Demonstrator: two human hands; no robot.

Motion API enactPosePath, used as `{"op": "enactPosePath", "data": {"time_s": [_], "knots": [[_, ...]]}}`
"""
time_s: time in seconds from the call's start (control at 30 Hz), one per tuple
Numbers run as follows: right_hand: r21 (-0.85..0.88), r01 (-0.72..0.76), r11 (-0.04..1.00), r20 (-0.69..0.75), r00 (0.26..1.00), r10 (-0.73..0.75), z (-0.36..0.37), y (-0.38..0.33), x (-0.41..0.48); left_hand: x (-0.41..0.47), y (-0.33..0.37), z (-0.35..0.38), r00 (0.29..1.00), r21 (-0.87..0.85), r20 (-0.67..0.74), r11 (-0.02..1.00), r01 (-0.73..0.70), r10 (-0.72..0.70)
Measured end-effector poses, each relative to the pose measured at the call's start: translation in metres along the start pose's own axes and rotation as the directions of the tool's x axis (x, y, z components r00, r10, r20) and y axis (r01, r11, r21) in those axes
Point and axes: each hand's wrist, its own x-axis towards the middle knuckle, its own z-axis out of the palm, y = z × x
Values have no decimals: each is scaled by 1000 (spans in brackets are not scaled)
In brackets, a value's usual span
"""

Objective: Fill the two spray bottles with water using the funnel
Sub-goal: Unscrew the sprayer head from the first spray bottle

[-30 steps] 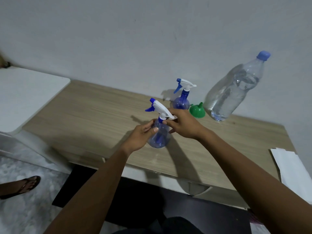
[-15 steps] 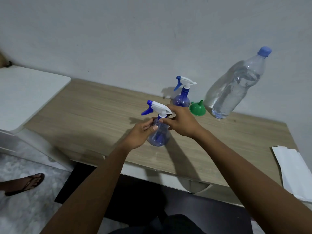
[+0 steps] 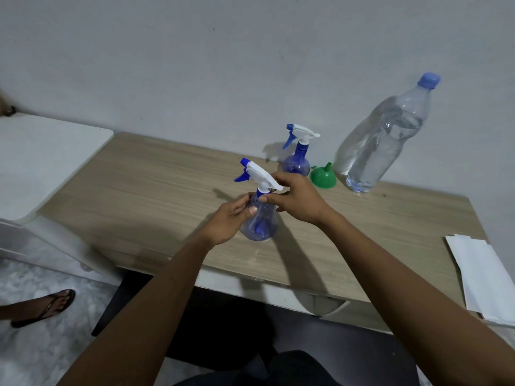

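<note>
1. Left hand (image 3: 230,220) curls round the bottle (image 3: 263,221), thumb pressed on its near side.
2. Right hand (image 3: 299,203) pinches the bottle's neck with curled thumb and forefinger, just above the left fingers.
3. Left forearm (image 3: 156,296) and right forearm (image 3: 390,263) reach forward, bare, converging toward the fingers.

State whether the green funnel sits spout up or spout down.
Spout up: the green funnel rests wide mouth down on the table, its spout pointing upward.

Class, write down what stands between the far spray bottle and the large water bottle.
A green funnel, mouth down on the table, spout up; the head view shows it.
</note>
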Motion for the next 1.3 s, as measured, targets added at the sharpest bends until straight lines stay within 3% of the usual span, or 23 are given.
{"op": "enactPosePath", "data": {"time_s": [0.23, 0.5, 0.8, 1.07, 1.3], "knots": [[3, -11, 1000, 75, 997, 11, -5, 0, -4, -3, 3, -3, 1000, 13, 7, 1000, 18, -18], [-167, 31, 986, -137, 989, -54, 10, -1, 0, -5, 3, -4, 1000, 28, 4, 1000, -7, 7], [35, -11, 999, 41, 999, 9, 0, 3, -4, -5, 3, -1, 1000, -26, -18, 1000, -13, 13], [-80, -13, 997, -84, 996, 6, 7, 0, 1, -3, 3, -1, 1000, -14, -4, 1000, -3, 3], [121, -80, 989, -27, 996, 84, 9, -1, -1, -3, 1, -5, 1000, -3, -25, 1000, -9, 9]]}}
